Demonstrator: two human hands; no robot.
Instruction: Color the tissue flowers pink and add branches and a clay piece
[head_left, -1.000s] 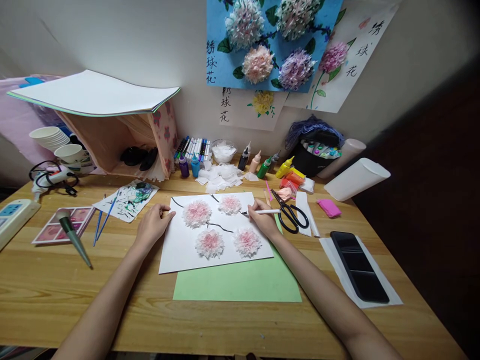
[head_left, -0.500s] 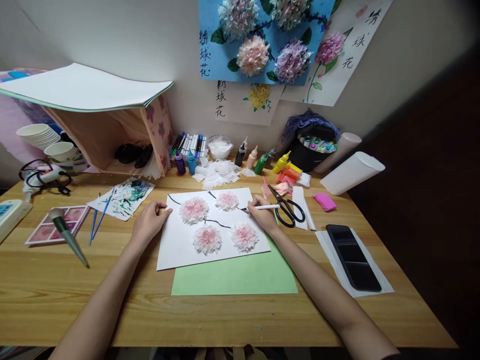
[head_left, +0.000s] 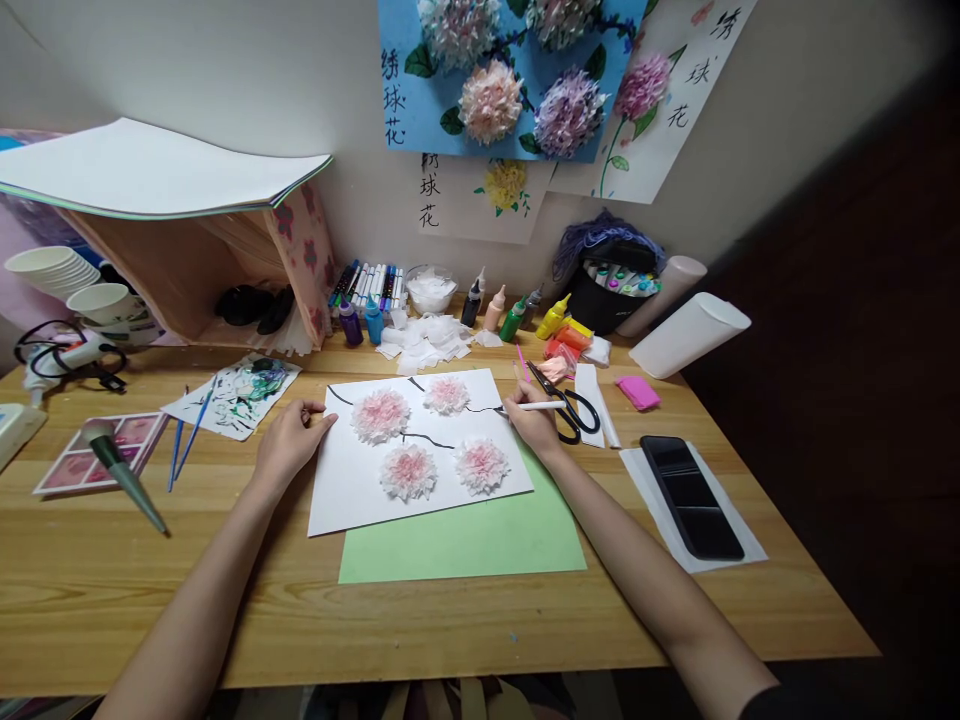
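Observation:
White paper [head_left: 352,510] lies tilted on the table, bearing several puffy pink-and-white paper flowers [head_left: 381,415] and thin dark lines [head_left: 427,439]. At its left edge is my left hand [head_left: 292,436], fingers curled and thumb pressed on the margin, gripping the sheet. My right hand [head_left: 531,412] pinches a white-barrelled marker pen [head_left: 546,405]. The pen's dark tip touches the paper near its right edge, at the end of a line running from the upper right flower. Under the white paper, a green sheet [head_left: 465,545] sticks out.
Black-handled scissors [head_left: 581,415] lie just right of my right hand. A phone [head_left: 694,500] rests farther right. Paint bottles [head_left: 514,320], white paper scraps [head_left: 424,342] and a glass bowl [head_left: 431,290] stand behind. To the left are a makeup brush [head_left: 124,475] and paintbrushes [head_left: 193,440].
The dark line beside the upper right flower has grown longer toward the right edge, with my right hand and pen moving along it. My left hand stays at the paper's edge. The whole view shifted slightly.

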